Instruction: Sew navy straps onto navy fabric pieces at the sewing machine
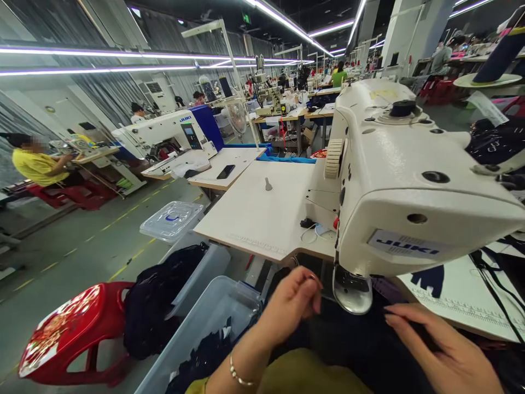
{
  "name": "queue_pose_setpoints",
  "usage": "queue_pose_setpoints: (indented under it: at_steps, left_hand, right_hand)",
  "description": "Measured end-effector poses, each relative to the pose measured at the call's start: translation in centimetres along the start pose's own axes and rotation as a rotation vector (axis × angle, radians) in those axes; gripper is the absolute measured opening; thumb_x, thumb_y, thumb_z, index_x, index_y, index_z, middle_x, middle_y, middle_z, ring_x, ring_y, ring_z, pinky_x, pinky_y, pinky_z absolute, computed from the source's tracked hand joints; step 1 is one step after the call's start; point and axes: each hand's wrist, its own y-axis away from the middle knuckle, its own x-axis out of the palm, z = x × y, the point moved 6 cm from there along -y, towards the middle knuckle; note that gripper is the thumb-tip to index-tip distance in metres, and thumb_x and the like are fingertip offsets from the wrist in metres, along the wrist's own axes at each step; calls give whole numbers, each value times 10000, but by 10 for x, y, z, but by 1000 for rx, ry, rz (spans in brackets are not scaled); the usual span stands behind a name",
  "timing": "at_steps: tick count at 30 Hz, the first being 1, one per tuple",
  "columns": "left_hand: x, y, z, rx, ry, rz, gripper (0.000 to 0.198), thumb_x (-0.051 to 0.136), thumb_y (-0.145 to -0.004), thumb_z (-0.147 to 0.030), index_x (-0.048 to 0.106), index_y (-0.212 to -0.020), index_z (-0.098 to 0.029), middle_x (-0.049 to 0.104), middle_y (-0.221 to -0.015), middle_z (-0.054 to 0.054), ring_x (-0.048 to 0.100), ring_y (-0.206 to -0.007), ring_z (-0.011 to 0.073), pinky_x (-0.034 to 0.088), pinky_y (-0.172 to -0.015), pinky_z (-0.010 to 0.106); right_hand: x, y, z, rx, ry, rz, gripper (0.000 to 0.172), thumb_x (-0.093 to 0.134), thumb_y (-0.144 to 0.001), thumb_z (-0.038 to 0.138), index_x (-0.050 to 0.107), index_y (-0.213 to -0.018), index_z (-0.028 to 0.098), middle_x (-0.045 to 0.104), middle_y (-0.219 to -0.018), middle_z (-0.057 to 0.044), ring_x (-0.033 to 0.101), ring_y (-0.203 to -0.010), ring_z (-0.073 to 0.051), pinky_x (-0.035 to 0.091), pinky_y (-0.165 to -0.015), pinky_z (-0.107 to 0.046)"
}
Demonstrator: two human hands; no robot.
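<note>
My left hand (293, 303) is curled with fingers pinched together, gripping the edge of dark navy fabric (353, 345) lying in my lap below the table edge. My right hand (443, 350) lies on the same dark fabric, fingers extended and pressed together, pinching a fold of it. Just above both hands sits the end of a white Juki sewing machine (410, 186) on a cream worktable (266, 208). A bracelet circles my left wrist.
A clear plastic bin (205, 328) with dark fabric pieces stands at my left, beside a red plastic stool (69, 334) carrying a dark bundle (159, 301). Another lidded bin (172, 219) is further off. Other workers sit at sewing stations across the aisle.
</note>
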Motion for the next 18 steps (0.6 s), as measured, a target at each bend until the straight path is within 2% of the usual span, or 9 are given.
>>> queue_pose_setpoints:
  at_steps: [2,3,5,7,10,13,16,18]
  left_hand:
    - [32,5,15,-70,-25,107,398,676,-840,-524,557,-799,-146,598,-590,-5,375,-429,46,273,-411,164]
    - [40,7,20,-98,-55,126,398,679,-834,-522,537,-775,-154,599,-597,-7,370,-434,44,267,-413,164]
    - [46,9,26,-103,-145,118,377,675,-840,-492,507,-741,-169,591,-595,-20,385,-455,49,283,-436,164]
    - [44,9,24,-31,-283,87,323,660,-864,-426,517,-728,-171,583,-598,-29,432,-499,62,325,-479,165]
    - [42,10,11,192,-579,57,251,607,-923,-337,567,-740,-171,581,-632,-32,473,-546,75,362,-524,169]
    - [51,18,-7,505,-932,94,304,430,-1019,-291,598,-798,-166,599,-687,-1,516,-572,101,396,-536,189]
    - [65,28,-18,746,-1266,206,355,267,-1040,-186,598,-924,-128,624,-767,43,568,-639,149,456,-582,238]
    - [70,32,-21,834,-1428,247,326,258,-1018,-122,581,-990,-97,624,-796,56,572,-651,171,475,-592,270]
  right_hand:
    - [20,-3,22,-149,28,53,212,536,-948,462,675,-943,303,742,-864,46,730,-718,-123,582,-698,-138]
    - [29,-3,29,-212,54,76,205,497,-978,418,659,-1005,295,739,-904,39,731,-755,-110,574,-730,-126]
    - [40,1,33,-295,116,89,213,459,-1003,361,634,-1077,264,727,-943,11,727,-804,-102,567,-770,-122]
    - [44,7,32,-357,173,91,211,447,-1010,295,623,-1101,221,712,-952,-28,722,-830,-112,571,-797,-147]
    - [45,17,30,-449,233,70,201,489,-981,176,612,-1140,163,700,-990,-82,716,-870,-138,576,-822,-187]
    - [46,20,30,-476,231,71,250,538,-940,106,596,-1181,139,695,-1039,-106,711,-904,-155,575,-842,-210]
    - [49,15,31,-407,132,111,215,503,-958,126,603,-1143,173,702,-999,-70,710,-889,-138,574,-842,-190]
    - [51,10,31,-329,51,120,186,465,-984,176,610,-1096,209,706,-962,-34,710,-861,-121,571,-842,-174]
